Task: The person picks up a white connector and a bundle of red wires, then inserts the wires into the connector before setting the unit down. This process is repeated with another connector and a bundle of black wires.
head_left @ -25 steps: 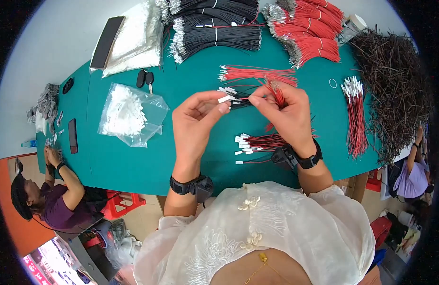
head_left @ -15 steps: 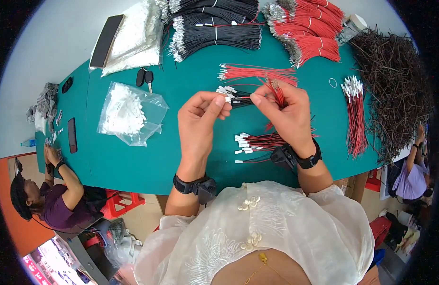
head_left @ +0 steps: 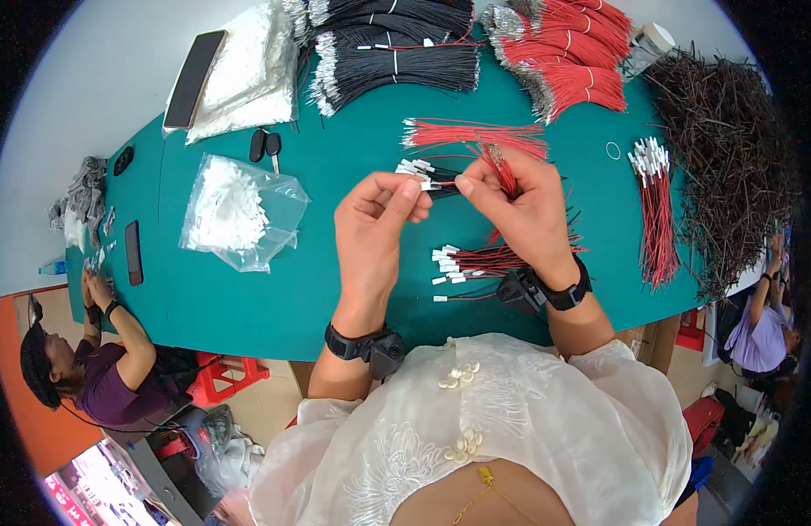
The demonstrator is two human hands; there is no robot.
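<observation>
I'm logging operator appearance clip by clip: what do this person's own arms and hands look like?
Both the left hand and the right hand are ungloved. Each wrist wears a black strap carrying a small, boxy black device; no cable shows on either. Loose, sheer white sleeves leave the forearms bare.

White blouse (head_left: 581, 421), sheer-sleeved, with pale embroidery (head_left: 401, 458) and petal-shaped fastenings (head_left: 459, 376); black wrist straps (head_left: 343, 344), each bearing a dark box (head_left: 387, 353); gold chain (head_left: 467, 507) with pendant (head_left: 485, 475).
</observation>
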